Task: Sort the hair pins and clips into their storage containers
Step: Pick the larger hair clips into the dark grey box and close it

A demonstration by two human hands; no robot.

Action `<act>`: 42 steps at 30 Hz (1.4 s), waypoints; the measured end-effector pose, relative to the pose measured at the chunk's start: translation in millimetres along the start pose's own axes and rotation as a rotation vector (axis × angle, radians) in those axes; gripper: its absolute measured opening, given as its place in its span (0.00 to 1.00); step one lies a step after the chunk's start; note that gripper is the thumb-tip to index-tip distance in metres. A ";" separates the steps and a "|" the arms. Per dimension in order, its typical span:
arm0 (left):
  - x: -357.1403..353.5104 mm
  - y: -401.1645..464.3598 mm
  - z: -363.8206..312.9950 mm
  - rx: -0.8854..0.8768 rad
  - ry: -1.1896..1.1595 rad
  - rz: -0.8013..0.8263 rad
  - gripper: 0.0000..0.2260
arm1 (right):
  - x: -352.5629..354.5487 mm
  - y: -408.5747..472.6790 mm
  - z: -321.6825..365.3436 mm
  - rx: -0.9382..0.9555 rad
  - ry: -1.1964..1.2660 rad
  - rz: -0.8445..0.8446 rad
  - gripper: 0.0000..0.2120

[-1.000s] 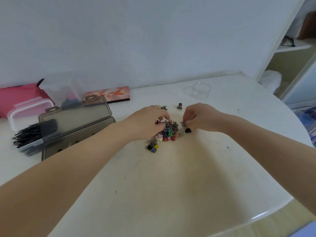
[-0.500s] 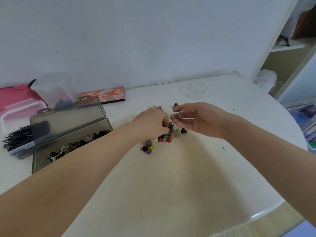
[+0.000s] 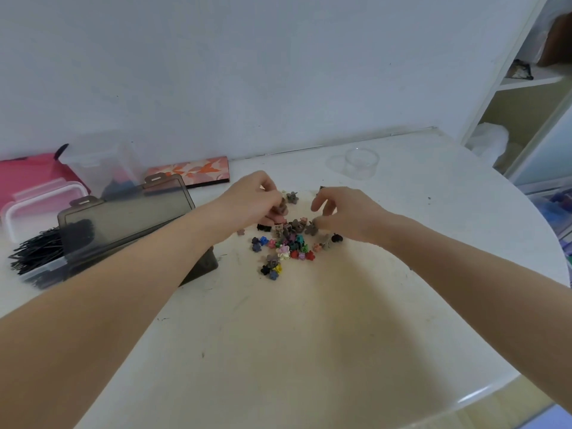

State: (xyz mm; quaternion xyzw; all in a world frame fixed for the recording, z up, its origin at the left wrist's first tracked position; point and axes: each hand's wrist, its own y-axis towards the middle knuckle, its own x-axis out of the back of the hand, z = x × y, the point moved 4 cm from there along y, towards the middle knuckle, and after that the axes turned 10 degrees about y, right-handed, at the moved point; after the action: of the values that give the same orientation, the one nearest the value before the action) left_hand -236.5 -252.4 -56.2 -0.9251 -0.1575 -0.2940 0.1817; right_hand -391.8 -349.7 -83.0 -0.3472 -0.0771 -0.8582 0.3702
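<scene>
Here the left hand (image 3: 252, 201) sits at the far left edge of the pile of small flower-shaped clips (image 3: 288, 239), its fingers curled around a brown clip (image 3: 281, 205) pinched at the fingertips. The right hand (image 3: 346, 213) reaches in from the other side, fingers spread and bent, thumb and forefinger closing on a grey-brown clip (image 3: 312, 228) at the top right of the pile; whether that clip is lifted off the table I cannot tell.

The pile lies on the white round table (image 3: 309, 351) between the 2 hands and spreads toward the viewer, with red, blue, green, yellow, pink, black and brown pieces. 1 grey clip (image 3: 292, 197) lies apart, just beyond the left fingertips.

Left of the pile stands a smoky grey case (image 3: 130, 218) with its lid raised; the left forearm crosses in front of it. Beside that, further left, a clear box holds black hair pins (image 3: 37, 252). Behind it is a pink-lidded container (image 3: 37, 202). A small clear round cup (image 3: 362, 161) stands beyond the hands, well apart from the pile.
</scene>
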 end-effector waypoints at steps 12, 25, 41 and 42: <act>-6.7 2.6 5.4 0.251 -0.511 0.205 0.06 | -7.5 9.4 -2.3 0.015 0.029 -0.011 0.06; -24.8 25.1 -7.1 -0.282 0.865 0.129 0.13 | -3.6 1.1 -3.3 -0.456 1.263 0.185 0.10; 25.7 23.4 19.9 0.093 -0.140 0.076 0.07 | -15.1 20.3 27.3 -0.065 0.097 0.108 0.05; 29.9 22.3 23.3 0.122 -0.207 0.062 0.05 | -20.7 19.8 29.6 -0.033 -0.019 0.119 0.06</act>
State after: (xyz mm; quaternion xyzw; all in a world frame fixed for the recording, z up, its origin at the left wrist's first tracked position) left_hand -193.0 -256.6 -61.4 -0.9421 -0.1642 -0.1812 0.2293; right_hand -352.2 -340.2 -76.9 -0.3653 -0.0454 -0.8325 0.4140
